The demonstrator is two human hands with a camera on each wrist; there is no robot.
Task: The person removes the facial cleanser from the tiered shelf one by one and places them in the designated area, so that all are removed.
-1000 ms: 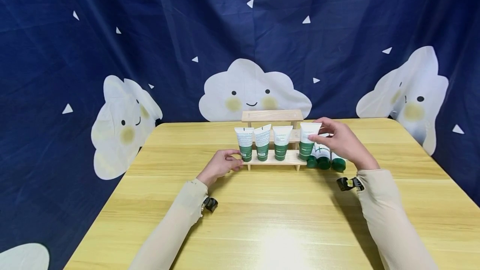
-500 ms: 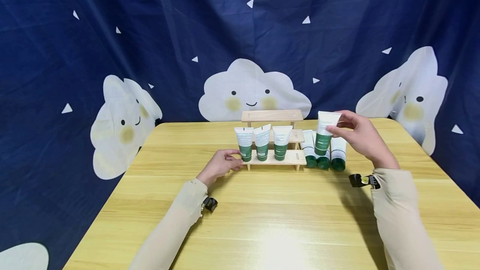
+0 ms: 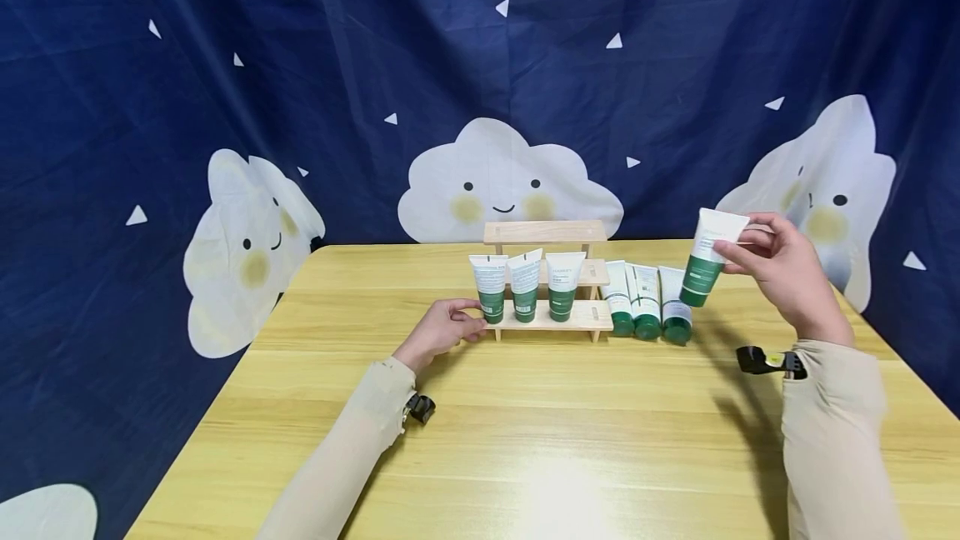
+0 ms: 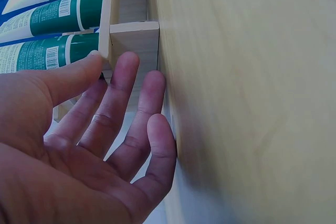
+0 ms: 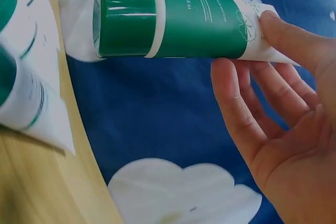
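My right hand (image 3: pixel 783 269) pinches a white and green squeeze tube (image 3: pixel 711 257) by its flat white end, thumb on one side and fingers on the other. The tube hangs tilted above the table, green cap down; in the right wrist view its cap (image 5: pixel 126 20) points left. My left hand (image 3: pixel 442 330) holds the left end of a stepped wooden stand (image 3: pixel 585 316), thumb (image 4: pixel 79 74) at the board's edge and fingers beneath. Three similar tubes stand caps down on the lowest step: a left one (image 3: pixel 491 286), a middle one (image 3: pixel 524 283) and a right one (image 3: pixel 562 283).
Right of the stand, three white tubes with green caps lie side by side: one (image 3: pixel 618 294), another (image 3: pixel 645 298) and a third (image 3: pixel 675 307). The stand's upper steps (image 3: pixel 545 232) rise behind. A dark blue cloud-print curtain (image 3: pixel 360 40) hangs behind the wooden table (image 3: pixel 465 440).
My right hand has lifted the tube off the right end of the lowest step and carried it right, past the lying tubes. The left hand and the stand have stayed put.
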